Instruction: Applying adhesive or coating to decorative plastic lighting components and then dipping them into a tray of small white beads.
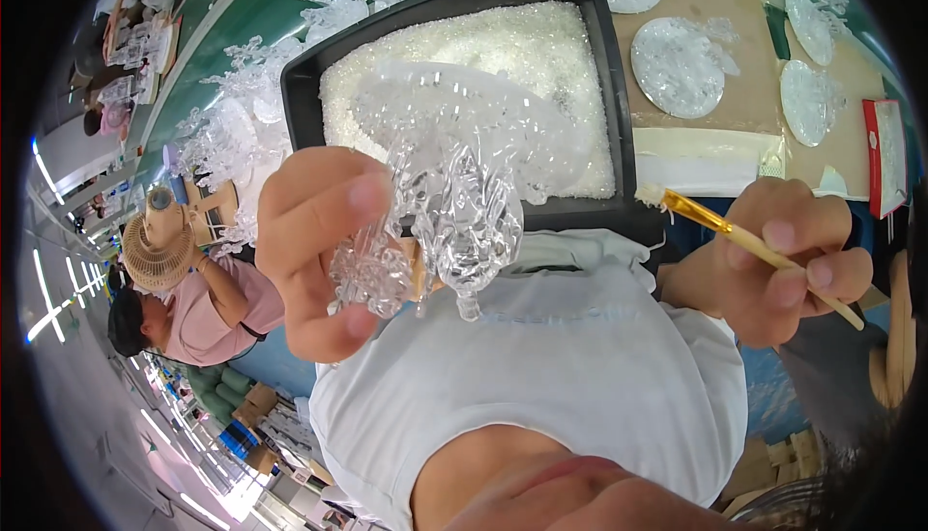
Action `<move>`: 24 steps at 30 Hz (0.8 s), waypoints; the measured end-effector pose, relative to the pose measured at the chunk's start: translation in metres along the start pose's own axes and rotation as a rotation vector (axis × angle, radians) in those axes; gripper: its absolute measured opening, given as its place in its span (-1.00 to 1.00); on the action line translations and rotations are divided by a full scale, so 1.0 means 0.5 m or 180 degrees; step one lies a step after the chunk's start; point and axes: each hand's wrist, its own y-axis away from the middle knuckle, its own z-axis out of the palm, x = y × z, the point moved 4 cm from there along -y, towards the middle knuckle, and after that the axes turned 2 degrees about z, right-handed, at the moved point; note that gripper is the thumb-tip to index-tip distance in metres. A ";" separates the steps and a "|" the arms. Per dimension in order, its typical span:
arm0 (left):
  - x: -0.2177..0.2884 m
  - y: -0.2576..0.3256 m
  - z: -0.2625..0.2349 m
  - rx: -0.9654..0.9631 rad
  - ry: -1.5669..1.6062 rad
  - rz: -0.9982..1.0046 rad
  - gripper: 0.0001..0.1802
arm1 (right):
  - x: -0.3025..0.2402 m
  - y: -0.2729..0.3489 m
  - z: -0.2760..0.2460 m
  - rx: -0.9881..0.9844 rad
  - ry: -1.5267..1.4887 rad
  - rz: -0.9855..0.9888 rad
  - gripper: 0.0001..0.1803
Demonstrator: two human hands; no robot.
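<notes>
The left hand (324, 256) grips a clear ornament (472, 217) held up by a black tray (615, 96) of white granules (474, 33); the right hand (797, 256) grips a brush (710, 218), bristles pointing left.

Clear ornament (471, 212) aloft, slanted wooden-handled brush (752, 242)
</notes>
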 end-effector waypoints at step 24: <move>-0.825 -0.154 0.129 -0.0372 -0.1925 -0.1748 -0.74 | 0.394 -0.602 -0.300 -0.2082 0.3801 -0.0208 -0.55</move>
